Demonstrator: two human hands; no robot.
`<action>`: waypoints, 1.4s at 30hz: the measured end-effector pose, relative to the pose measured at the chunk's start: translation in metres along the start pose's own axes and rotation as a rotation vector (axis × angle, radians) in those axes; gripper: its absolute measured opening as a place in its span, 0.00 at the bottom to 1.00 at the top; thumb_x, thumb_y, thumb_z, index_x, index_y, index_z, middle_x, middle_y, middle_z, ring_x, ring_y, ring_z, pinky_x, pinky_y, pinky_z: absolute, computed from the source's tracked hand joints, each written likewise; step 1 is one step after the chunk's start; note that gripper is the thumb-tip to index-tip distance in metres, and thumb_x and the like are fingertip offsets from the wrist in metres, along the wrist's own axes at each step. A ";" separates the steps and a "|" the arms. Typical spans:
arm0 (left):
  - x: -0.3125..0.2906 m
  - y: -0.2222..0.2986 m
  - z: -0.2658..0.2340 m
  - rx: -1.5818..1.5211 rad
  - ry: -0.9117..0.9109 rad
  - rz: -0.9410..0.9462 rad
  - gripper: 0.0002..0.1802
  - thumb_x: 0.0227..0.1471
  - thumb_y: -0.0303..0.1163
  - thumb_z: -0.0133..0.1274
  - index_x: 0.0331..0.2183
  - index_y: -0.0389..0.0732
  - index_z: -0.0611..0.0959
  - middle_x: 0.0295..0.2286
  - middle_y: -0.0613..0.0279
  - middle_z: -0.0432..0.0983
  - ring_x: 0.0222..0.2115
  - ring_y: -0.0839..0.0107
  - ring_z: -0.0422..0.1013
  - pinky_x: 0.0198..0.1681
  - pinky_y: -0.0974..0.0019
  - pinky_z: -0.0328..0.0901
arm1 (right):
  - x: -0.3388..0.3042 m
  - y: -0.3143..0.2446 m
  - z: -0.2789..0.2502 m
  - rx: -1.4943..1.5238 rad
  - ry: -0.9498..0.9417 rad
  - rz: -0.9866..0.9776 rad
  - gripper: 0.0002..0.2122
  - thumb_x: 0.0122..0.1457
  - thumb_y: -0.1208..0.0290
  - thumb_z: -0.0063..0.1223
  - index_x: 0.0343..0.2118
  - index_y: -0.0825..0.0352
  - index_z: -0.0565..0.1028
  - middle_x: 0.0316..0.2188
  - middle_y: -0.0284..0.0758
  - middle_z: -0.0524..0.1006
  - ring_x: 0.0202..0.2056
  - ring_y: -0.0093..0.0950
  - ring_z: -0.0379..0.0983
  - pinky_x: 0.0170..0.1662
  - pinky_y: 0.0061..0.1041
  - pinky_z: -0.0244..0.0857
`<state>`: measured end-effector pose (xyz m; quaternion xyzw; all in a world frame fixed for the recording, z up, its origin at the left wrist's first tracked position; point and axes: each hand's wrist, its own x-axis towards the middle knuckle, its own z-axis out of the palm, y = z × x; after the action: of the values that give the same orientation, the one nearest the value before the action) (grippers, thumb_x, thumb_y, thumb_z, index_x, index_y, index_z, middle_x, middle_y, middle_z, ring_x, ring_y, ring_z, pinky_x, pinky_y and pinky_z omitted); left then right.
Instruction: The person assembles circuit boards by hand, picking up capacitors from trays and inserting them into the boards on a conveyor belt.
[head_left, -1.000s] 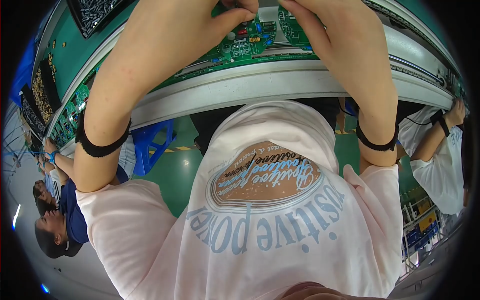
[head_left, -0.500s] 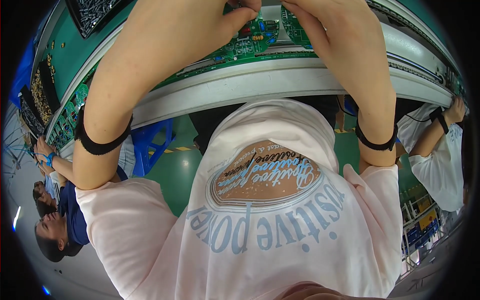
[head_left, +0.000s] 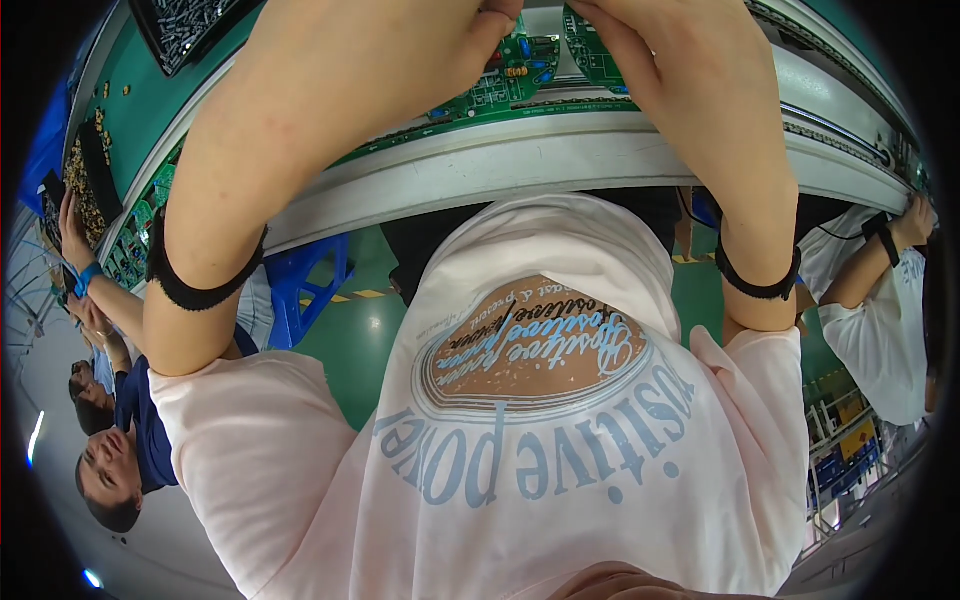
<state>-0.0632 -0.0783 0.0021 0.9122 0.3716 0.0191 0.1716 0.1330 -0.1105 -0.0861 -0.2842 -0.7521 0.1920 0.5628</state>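
Head cam: L hand (head_left: 465, 35) over populated green PCB (head_left: 520, 82), just beyond white rail (head_left: 480, 165); R hand (head_left: 675, 50) at 2nd PCB (head_left: 588, 55), to its right. Both grips: fingers curled, tips mostly hidden, can't tell gap or hold. Far left: blk parts tray (head_left: 153, 35), green bench (head_left: 150, 110).

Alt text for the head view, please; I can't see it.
Bare left hand and right hand are at green circuit boards beyond a pale metal rail; their grip is unclear. Upper left, a black tray holds small grey parts.
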 end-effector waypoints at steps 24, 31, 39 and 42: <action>0.016 -0.105 -0.028 0.181 0.528 0.032 0.25 0.55 0.37 0.66 0.52 0.39 0.82 0.47 0.52 0.76 0.40 0.60 0.76 0.45 0.61 0.72 | -0.002 -0.017 -0.177 -1.005 -0.470 0.593 0.08 0.64 0.76 0.55 0.44 0.67 0.79 0.41 0.40 0.81 0.40 0.44 0.78 0.42 0.33 0.71; 0.012 -0.122 -0.027 0.029 0.386 -0.155 0.21 0.54 0.31 0.65 0.50 0.40 0.83 0.46 0.52 0.76 0.43 0.55 0.75 0.48 0.57 0.71 | 0.005 -0.033 -0.136 -0.635 -0.513 0.560 0.11 0.64 0.80 0.54 0.48 0.66 0.79 0.41 0.41 0.81 0.41 0.41 0.79 0.45 0.31 0.71; 0.007 -0.050 -0.037 0.136 0.487 -0.085 0.16 0.51 0.26 0.63 0.44 0.36 0.83 0.45 0.50 0.75 0.45 0.49 0.74 0.49 0.57 0.70 | -0.008 -0.041 -0.110 -0.788 -0.525 0.527 0.17 0.59 0.86 0.50 0.50 0.65 0.79 0.41 0.41 0.81 0.42 0.44 0.76 0.47 0.35 0.70; -0.008 -0.047 -0.009 0.193 0.364 0.177 0.18 0.59 0.25 0.56 0.52 0.36 0.81 0.48 0.53 0.80 0.50 0.58 0.76 0.55 0.58 0.70 | -0.003 -0.039 -0.092 -0.670 -0.536 0.441 0.20 0.57 0.88 0.49 0.51 0.64 0.79 0.42 0.41 0.80 0.44 0.44 0.75 0.49 0.36 0.69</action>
<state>-0.1018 -0.0502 -0.0040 0.9350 0.3149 0.1629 0.0112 0.2134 -0.1456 -0.0373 -0.5432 -0.8128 0.1203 0.1724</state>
